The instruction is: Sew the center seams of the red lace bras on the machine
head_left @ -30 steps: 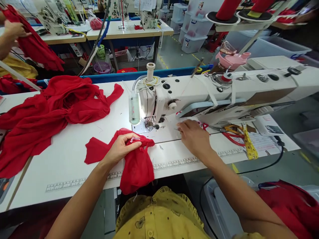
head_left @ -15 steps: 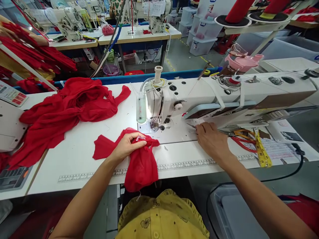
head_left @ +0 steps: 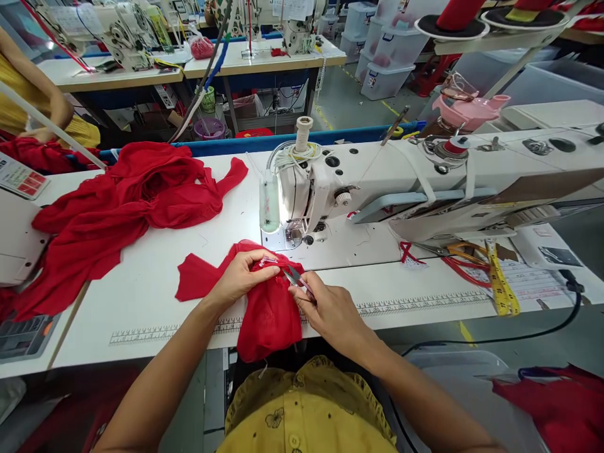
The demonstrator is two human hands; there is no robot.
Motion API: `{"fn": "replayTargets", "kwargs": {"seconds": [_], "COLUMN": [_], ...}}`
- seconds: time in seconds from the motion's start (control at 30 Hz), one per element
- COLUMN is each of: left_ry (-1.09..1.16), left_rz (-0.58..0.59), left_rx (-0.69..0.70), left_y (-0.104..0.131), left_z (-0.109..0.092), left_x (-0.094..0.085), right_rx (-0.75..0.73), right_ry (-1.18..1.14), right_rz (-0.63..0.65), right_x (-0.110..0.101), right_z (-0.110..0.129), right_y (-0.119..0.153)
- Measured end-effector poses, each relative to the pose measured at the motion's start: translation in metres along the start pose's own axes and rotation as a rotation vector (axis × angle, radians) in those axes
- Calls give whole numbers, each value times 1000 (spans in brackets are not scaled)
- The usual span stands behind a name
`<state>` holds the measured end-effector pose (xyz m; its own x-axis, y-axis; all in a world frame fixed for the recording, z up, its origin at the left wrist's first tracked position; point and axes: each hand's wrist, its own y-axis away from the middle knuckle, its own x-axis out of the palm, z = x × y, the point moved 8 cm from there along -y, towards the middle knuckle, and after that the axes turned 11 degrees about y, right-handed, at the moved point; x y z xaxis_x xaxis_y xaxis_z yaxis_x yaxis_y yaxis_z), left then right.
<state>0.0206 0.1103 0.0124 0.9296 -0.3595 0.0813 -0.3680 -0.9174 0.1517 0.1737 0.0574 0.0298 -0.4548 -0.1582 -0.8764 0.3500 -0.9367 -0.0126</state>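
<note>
My left hand (head_left: 245,272) pinches the upper edge of a small red fabric piece (head_left: 271,311), which hangs over the table's front edge. Small thread snips (head_left: 299,281) are in my right hand (head_left: 325,308), their blades touching or just over the cloth beside my left fingertips. Behind both hands stands the white sewing machine (head_left: 368,176), its lit needle area (head_left: 295,233) just past the cloth. A larger heap of red fabric (head_left: 136,201) lies on the table to the left.
Orange-handled scissors (head_left: 465,255), a yellow measuring tape (head_left: 503,286) and a red-and-white scrap (head_left: 410,253) lie at the right. Thread spools (head_left: 457,16) stand above. Another person's hand (head_left: 42,133) rests by red cloth at far left.
My right hand has moved left from the machine bed to the cloth, carrying the snips. The red-and-white scrap is now uncovered. Across the table, the other person's arm has lowered with the red cloth.
</note>
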Motion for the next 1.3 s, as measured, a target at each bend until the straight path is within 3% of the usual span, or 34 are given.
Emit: {"fn": "replayTargets", "kwargs": {"seconds": [0.23, 1.3], "left_ry": [7, -36], "left_rz": [-4, -8], "left_rx": [-14, -10], "left_y": [-1, -1], "left_z": [0, -1], "left_x": [0, 0], "right_rx": [-23, -7], "right_ry": [181, 114], "right_rz": [-35, -71], "right_x": [6, 6], "right_z": [2, -4], "right_y": [-5, -4]}}
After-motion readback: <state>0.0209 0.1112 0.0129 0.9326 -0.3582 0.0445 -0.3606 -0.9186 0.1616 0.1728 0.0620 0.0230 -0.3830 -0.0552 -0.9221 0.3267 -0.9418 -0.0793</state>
